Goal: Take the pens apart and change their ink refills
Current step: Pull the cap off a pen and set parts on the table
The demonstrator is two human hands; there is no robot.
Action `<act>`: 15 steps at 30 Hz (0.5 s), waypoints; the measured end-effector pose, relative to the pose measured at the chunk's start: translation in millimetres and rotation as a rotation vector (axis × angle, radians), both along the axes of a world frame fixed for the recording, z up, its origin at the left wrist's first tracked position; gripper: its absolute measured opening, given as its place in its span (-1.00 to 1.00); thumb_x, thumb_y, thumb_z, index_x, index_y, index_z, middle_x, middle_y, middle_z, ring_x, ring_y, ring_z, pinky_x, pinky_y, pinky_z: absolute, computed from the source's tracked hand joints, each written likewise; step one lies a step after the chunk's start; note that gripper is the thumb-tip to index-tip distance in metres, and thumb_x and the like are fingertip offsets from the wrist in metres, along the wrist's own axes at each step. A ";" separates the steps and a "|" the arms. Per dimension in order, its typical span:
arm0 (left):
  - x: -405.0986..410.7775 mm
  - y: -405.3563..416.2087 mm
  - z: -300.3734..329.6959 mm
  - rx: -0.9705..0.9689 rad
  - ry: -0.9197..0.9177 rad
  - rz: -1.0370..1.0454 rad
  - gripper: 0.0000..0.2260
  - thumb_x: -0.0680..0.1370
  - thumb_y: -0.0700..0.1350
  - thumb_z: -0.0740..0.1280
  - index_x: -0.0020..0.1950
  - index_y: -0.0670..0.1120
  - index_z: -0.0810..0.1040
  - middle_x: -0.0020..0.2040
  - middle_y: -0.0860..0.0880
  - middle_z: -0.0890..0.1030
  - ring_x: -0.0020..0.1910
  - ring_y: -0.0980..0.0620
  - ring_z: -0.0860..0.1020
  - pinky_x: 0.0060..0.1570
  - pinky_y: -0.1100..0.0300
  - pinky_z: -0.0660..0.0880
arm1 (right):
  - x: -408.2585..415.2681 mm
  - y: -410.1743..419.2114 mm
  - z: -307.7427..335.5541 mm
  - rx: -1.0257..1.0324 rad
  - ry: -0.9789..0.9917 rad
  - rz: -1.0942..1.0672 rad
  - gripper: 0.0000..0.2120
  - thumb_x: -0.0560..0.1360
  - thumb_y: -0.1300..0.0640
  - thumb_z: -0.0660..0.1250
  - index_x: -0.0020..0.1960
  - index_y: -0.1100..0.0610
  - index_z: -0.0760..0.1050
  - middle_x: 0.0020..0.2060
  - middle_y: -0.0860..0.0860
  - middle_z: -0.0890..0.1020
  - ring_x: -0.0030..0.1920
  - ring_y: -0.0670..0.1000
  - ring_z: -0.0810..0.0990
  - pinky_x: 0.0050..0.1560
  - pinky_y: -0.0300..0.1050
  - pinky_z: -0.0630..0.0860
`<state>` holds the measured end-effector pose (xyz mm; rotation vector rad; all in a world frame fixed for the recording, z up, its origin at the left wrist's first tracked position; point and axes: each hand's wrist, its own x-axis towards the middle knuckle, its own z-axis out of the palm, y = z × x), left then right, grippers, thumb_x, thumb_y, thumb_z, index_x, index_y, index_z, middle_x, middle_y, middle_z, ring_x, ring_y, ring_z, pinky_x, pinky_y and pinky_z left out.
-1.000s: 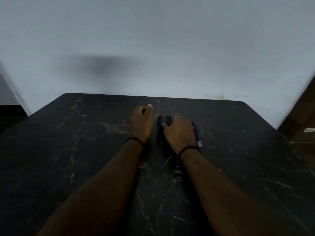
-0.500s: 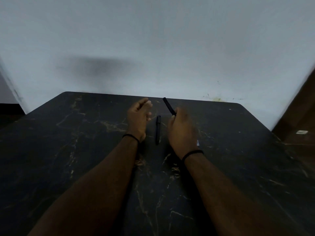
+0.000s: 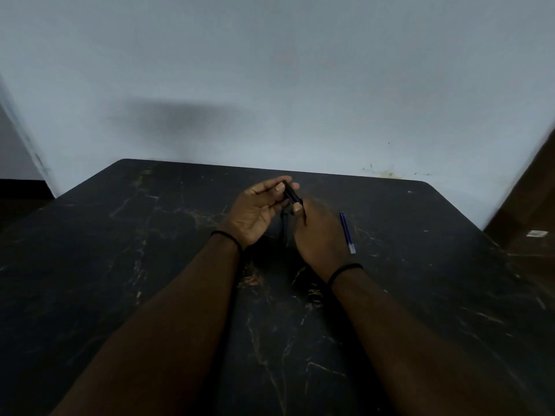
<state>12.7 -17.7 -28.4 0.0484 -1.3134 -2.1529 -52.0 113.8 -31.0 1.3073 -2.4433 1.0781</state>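
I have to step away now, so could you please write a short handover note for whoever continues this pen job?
Right hand: holds the near end of a black pen, lifted off the table.
Left hand: palm up, fingers at the pen's far end.
Second black pen: lies on the table between the hands.
Blue refill: on the table, right of the right hand.
Done: one pen picked up; it looks unopened.
Left: open both pens and swap refills. Only one refill is visible.

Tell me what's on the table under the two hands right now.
A second black pen lies on the dark table in the gap between the left hand and right hand, partly covered by them. Both hands hold the first black pen above it.
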 end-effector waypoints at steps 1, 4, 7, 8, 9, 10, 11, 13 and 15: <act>-0.2 1.9 0.6 0.001 -0.005 -0.014 -0.81 0.61 -0.33 0.20 0.12 -0.24 0.58 -0.03 -0.13 0.72 0.01 0.00 0.68 0.02 0.18 0.61 | 0.7 -0.2 0.1 0.000 0.010 -0.008 -0.71 0.69 0.00 0.03 -0.04 0.08 0.45 -0.13 0.03 0.54 -0.12 0.06 0.53 -0.13 -0.08 0.35; -0.1 6.5 2.4 0.029 -0.018 -0.039 -0.81 0.63 -0.32 0.17 0.12 -0.28 0.56 -0.08 -0.15 0.72 -0.06 0.00 0.70 -0.13 0.24 0.60 | 2.8 -0.6 -0.4 -0.007 0.000 -0.001 -0.72 0.69 -0.03 0.02 -0.10 0.02 0.38 -0.21 -0.07 0.48 -0.16 0.02 0.50 -0.14 -0.10 0.33; 0.8 7.2 3.0 0.038 -0.024 -0.006 -0.82 0.63 -0.33 0.16 0.06 -0.27 0.56 -0.13 -0.14 0.72 -0.11 0.00 0.70 -0.17 0.25 0.60 | 2.5 -2.8 -1.2 0.015 0.007 -0.011 -0.71 0.69 -0.05 0.01 -0.12 0.00 0.37 -0.27 -0.11 0.42 -0.20 -0.01 0.47 -0.16 -0.10 0.32; 0.9 7.4 3.0 0.042 -0.024 -0.001 -0.82 0.63 -0.33 0.16 0.05 -0.27 0.56 -0.15 -0.14 0.72 -0.13 0.00 0.70 -0.17 0.25 0.60 | 2.3 -3.4 -1.3 0.024 0.016 -0.021 -0.71 0.69 -0.05 0.01 -0.12 0.01 0.37 -0.26 -0.09 0.44 -0.20 0.01 0.48 -0.16 -0.10 0.33; 0.9 7.4 3.1 0.044 -0.025 0.001 -0.82 0.63 -0.33 0.16 0.04 -0.27 0.57 -0.16 -0.15 0.72 -0.14 -0.01 0.70 -0.18 0.25 0.60 | 2.5 -4.0 -1.4 0.030 0.022 -0.030 -0.71 0.68 -0.05 0.02 -0.12 0.01 0.38 -0.24 -0.06 0.47 -0.18 0.04 0.50 -0.16 -0.09 0.34; 1.0 7.4 2.8 0.042 -0.026 0.003 -0.82 0.63 -0.33 0.17 0.03 -0.27 0.57 -0.17 -0.14 0.72 -0.15 -0.01 0.70 -0.18 0.25 0.60 | 2.5 -4.6 -1.6 0.034 0.024 -0.036 -0.71 0.68 -0.05 0.02 -0.12 0.02 0.38 -0.22 -0.01 0.51 -0.16 0.07 0.52 -0.16 -0.07 0.37; 1.3 7.4 2.5 0.035 -0.029 0.006 -0.82 0.63 -0.33 0.17 0.02 -0.26 0.57 -0.18 -0.14 0.72 -0.14 0.00 0.70 -0.17 0.25 0.60 | 3.2 -5.1 -1.6 0.036 0.022 -0.041 -0.71 0.68 -0.05 0.02 -0.11 0.03 0.38 -0.18 0.03 0.56 -0.14 0.09 0.54 -0.14 -0.05 0.40; 1.7 7.3 1.4 0.011 -0.036 0.019 -0.83 0.62 -0.32 0.19 0.00 -0.25 0.58 -0.18 -0.13 0.72 -0.13 0.00 0.70 -0.15 0.24 0.60 | 5.5 -5.6 -0.7 0.043 0.013 -0.047 -0.69 0.67 -0.06 0.02 -0.10 0.05 0.42 -0.14 0.07 0.60 -0.11 0.13 0.57 -0.10 0.01 0.47; 1.6 7.2 0.9 -0.001 -0.042 0.035 -0.83 0.61 -0.31 0.21 -0.02 -0.24 0.60 -0.19 -0.13 0.72 -0.13 0.00 0.69 -0.13 0.23 0.61 | 6.5 -6.2 0.0 0.053 0.001 -0.051 -0.67 0.67 -0.06 0.02 -0.09 0.07 0.45 -0.16 0.07 0.60 -0.11 0.14 0.57 -0.12 0.02 0.47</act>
